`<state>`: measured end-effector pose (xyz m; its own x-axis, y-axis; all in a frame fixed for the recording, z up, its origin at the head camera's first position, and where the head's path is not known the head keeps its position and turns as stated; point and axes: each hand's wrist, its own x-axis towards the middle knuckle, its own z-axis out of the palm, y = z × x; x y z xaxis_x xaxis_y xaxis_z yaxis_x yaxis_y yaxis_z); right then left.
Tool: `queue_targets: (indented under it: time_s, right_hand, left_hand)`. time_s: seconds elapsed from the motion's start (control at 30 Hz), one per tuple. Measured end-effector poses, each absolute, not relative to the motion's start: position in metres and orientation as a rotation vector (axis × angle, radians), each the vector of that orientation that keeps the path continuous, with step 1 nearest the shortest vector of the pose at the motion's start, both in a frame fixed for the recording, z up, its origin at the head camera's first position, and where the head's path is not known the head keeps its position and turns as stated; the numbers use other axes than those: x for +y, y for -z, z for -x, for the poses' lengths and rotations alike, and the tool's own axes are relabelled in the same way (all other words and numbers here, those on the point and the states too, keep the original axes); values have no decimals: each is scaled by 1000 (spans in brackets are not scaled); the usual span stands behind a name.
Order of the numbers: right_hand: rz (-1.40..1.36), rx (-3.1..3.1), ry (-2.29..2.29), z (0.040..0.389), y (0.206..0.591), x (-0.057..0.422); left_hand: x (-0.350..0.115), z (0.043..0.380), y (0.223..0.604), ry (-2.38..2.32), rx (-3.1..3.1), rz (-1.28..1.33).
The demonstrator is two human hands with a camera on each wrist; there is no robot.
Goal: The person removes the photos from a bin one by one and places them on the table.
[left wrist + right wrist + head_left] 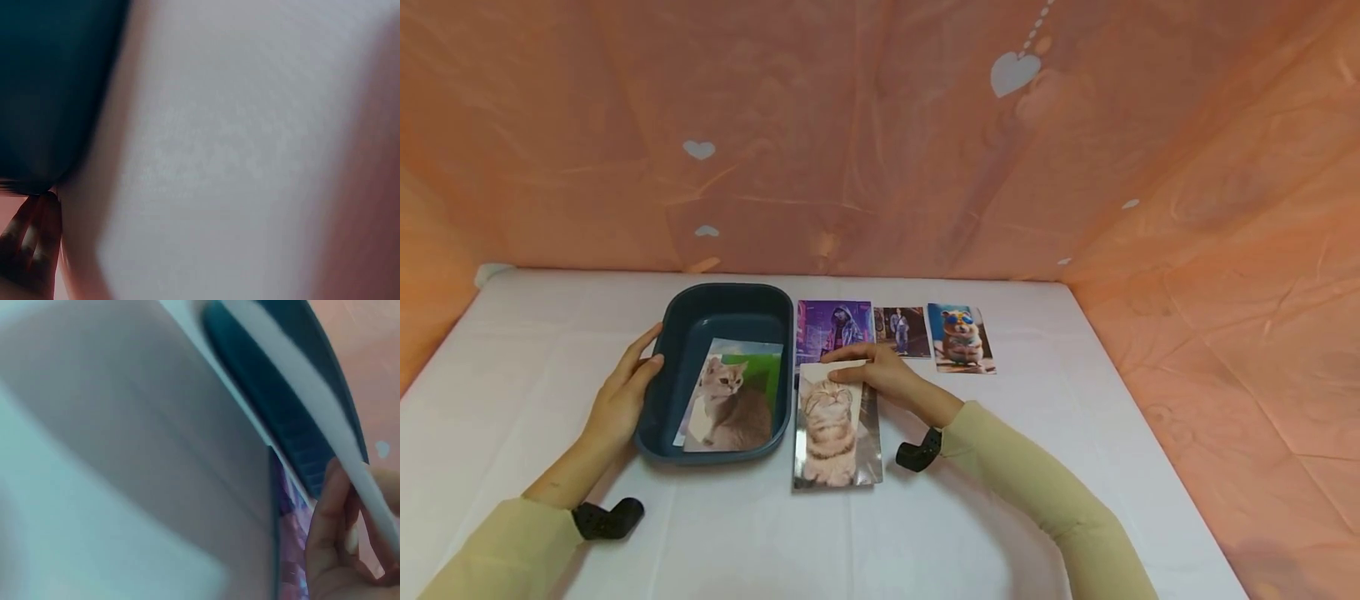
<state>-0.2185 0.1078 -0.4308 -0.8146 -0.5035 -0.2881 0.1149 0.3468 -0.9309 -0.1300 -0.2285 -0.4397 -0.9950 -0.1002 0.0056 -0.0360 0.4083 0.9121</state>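
Observation:
My left hand [617,404] rests against the left side of a dark teal tray [652,417], its fingers and thumb touching near the rim. Inside the tray, a photo of a cat on a green background [737,408] tops at least one other picture. To the tray's right, my right hand [887,375] pinches the upper end of a photo of a light striped cat [831,433]. A greyish picture [870,442] shows along its right edge. In the right wrist view, a pale card [325,412] appears nearly edge-on between thumb and fingers.
Behind my right hand lie a purple picture of a hooded figure [835,321], a picture of a standing person [901,329] and a hamster picture with sunglasses [961,337]. A white cloth covers the table [737,533]. Orange fabric [850,167] hangs behind and to the sides.

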Motion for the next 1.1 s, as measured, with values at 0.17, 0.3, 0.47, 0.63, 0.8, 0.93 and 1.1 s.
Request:
queue_targets:
  time_s: [0.17,0.3,0.47,0.63,0.8,0.93,1.1]
  right_hand:
    - [400,2180,1402,211,436,110]
    - [455,2209,1403,207,439,109]
    - [470,2209,1444,202,443,106]
    - [443,2219,1446,199,445,106]
    - [509,2246,1413,196,443,108]
    - [545,2264,1396,195,442,111]
    - [587,2299,1353,193,442,115]
  left_hand:
    - [-229,130,439,1685,-2588,-129]
    - [-229,130,439,1677,-2592,-134]
    - [-230,130,439,1675,-2600,-135]
    - [-229,130,440,1674,-2596,-135]
    - [-229,131,440,1680,-2592,-131]
    - [-230,131,440,1691,-2592,-135]
    - [-230,132,441,1695,-2595,-137]
